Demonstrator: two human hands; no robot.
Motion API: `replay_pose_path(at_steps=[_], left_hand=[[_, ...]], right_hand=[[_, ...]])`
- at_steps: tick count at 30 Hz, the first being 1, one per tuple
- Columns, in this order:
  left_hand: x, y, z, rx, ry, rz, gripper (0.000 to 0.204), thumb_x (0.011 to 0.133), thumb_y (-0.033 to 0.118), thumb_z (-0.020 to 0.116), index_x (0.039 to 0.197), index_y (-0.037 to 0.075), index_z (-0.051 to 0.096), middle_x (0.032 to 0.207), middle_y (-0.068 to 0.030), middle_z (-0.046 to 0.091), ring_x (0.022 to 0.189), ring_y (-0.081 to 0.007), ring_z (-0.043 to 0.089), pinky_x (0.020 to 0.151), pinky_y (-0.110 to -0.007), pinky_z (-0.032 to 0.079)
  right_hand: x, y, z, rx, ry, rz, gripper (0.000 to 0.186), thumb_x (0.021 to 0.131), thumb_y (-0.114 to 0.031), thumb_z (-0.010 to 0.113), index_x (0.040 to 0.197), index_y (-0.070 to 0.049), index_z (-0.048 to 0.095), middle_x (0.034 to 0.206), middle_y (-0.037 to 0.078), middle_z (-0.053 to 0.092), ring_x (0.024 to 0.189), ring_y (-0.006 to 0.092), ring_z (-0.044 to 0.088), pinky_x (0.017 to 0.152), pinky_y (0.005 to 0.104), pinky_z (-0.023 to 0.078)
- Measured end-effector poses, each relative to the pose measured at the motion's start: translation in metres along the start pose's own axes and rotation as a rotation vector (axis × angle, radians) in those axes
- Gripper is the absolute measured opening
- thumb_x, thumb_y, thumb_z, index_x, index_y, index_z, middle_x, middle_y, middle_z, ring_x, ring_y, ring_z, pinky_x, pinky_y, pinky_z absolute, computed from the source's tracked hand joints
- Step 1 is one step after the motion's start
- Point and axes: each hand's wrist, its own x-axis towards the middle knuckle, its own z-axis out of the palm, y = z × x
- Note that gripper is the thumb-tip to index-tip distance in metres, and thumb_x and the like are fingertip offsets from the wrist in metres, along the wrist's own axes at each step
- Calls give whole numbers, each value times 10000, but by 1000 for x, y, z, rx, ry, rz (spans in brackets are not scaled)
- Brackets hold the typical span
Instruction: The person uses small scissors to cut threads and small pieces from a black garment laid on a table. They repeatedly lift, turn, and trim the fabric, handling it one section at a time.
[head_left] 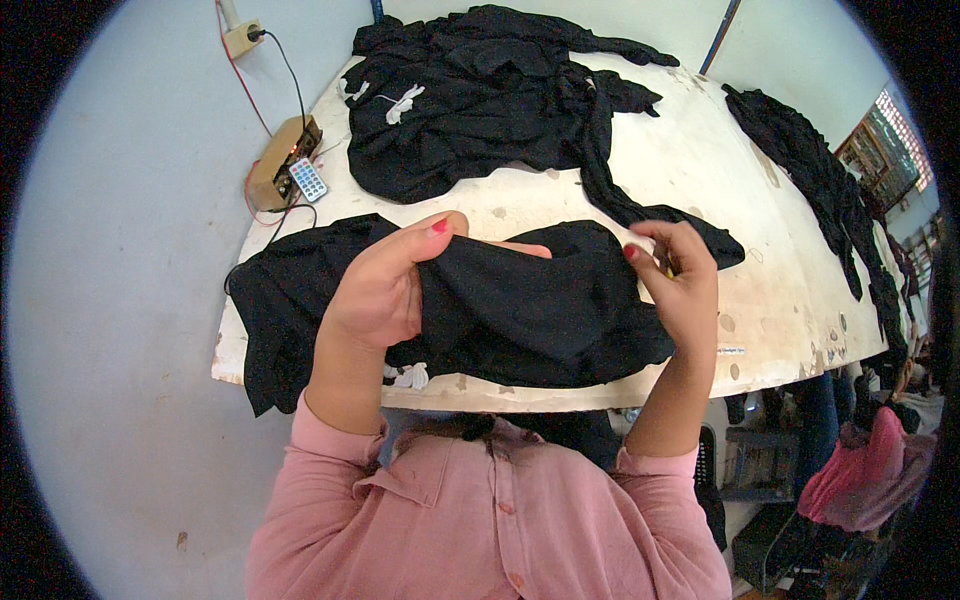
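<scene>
A black garment (540, 310) lies across the near edge of the table, partly lifted. My left hand (385, 275) grips its upper edge, thumb in front and fingers behind the cloth; one fingertip shows past the fold. At the garment's right end my right hand (685, 280) is closed, fingers curled around a small thing with a yellow spot, mostly hidden by the fingers. White tie strings (408, 376) hang below the garment next to my left wrist.
More black garments (470, 110) are heaped at the back of the pale, stained table (790, 260), with others (800, 150) along its right side. A small box-shaped device (283, 165) with wires and a remote control (308, 180) sit at the left edge. Pink cloth (860, 470) lies lower right.
</scene>
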Motion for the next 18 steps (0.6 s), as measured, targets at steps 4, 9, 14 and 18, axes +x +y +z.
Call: replay_pose_path(at_steps=[4, 9, 14, 18], left_hand=[[5, -8, 2, -85, -9, -38, 219, 968, 256, 397, 941, 46, 453, 1316, -423, 375, 1207, -458, 479, 1028, -513, 388], [7, -23, -22, -239, -125, -69, 241, 961, 187, 412, 1043, -10, 524, 1104, -208, 597, 1020, -260, 603, 908, -381, 480], [-4, -15, -21, -127, 13, -37, 162, 933, 137, 453, 935, 17, 562, 938, -65, 617, 885, -154, 593, 828, -313, 480], [-11, -8, -30, -55, 1, 12, 156, 928, 153, 456, 890, 27, 540, 907, -58, 601, 855, -153, 580, 822, -307, 475]], right_hand=[[-5, -34, 8, 88, 125, -169, 262, 721, -37, 742, 974, -63, 679, 857, 103, 618, 783, 216, 606, 680, 315, 471], [-14, -64, 29, 283, -21, -455, 297, 662, -16, 764, 944, -82, 698, 862, 98, 602, 752, 208, 601, 666, 297, 477], [-6, -32, 26, 702, 238, -171, 44, 831, -23, 656, 867, -37, 636, 852, 49, 606, 794, 151, 574, 715, 265, 453], [3, -9, 23, 557, 31, -308, 135, 836, -27, 657, 969, -27, 632, 946, 58, 635, 889, 155, 585, 780, 285, 472]])
